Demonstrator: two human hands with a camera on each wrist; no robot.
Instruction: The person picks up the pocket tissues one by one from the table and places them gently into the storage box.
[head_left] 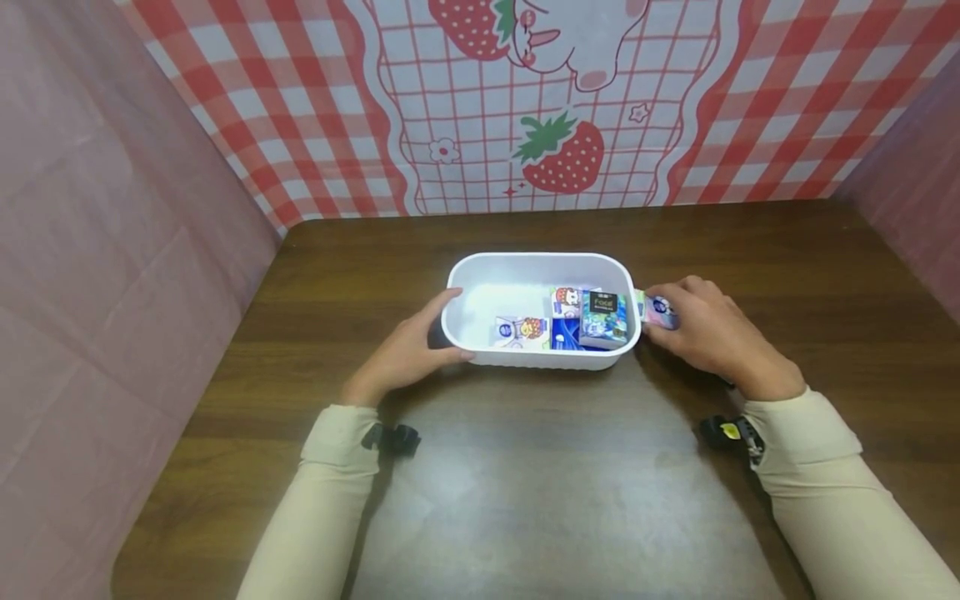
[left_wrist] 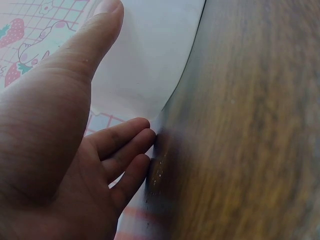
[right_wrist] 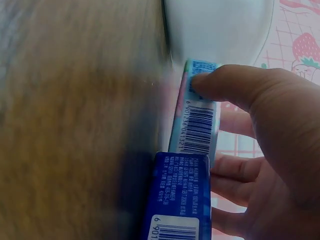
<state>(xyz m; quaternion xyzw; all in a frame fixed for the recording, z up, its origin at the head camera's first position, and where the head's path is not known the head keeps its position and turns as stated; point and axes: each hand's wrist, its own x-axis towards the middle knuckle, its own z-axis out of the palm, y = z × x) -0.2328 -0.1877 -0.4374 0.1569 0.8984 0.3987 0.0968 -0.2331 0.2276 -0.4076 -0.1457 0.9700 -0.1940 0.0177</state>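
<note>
A white oblong plastic basin (head_left: 480,275) stands on the table. My left hand (head_left: 408,346) rests against its left end, thumb at the near side and a fingertip at the rim. In the left wrist view, the other fingers (left_wrist: 132,132) lie fairly straight by the white wall. Just outside the right end, my right hand (head_left: 708,329) grips a pink and light-blue tissue pack (right_wrist: 197,127), thumb on its barcoded side. A dark blue pack (right_wrist: 177,190) sits under that palm; whether it is held too is unclear.
Inside the basin are a green-blue pack (head_left: 603,321) on top, a dark blue pack (head_left: 566,335) and white printed packs (head_left: 522,331), mostly towards the right. Behind the brown wooden table (head_left: 525,467) hangs a red checked strawberry cloth (head_left: 315,108).
</note>
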